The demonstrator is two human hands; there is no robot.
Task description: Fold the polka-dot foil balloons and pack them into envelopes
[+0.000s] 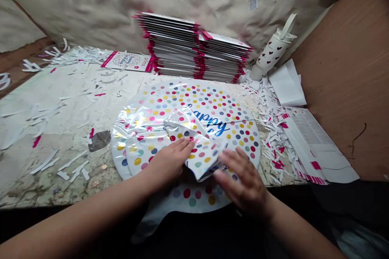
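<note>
A round foil balloon (194,105) with multicoloured polka dots and blue "Happy" lettering lies flat and crumpled on the worktop. Part of it is folded over into a shiny flap (194,137) at the centre. My left hand (170,160) presses on this flap, fingers together. My right hand (240,180), slightly blurred, has its fingers spread against the flap's lower edge. A white tail of foil (148,220) hangs below the front edge of the worktop.
Two stacks of packaged flat cards (173,44) stand behind the balloon against a beige cloth wall (91,0). White and pink paper scraps (273,137) litter the scuffed worktop (60,129). A heart-patterned bottle (272,50) stands at the back right, beside white sheets and a wooden board (343,68).
</note>
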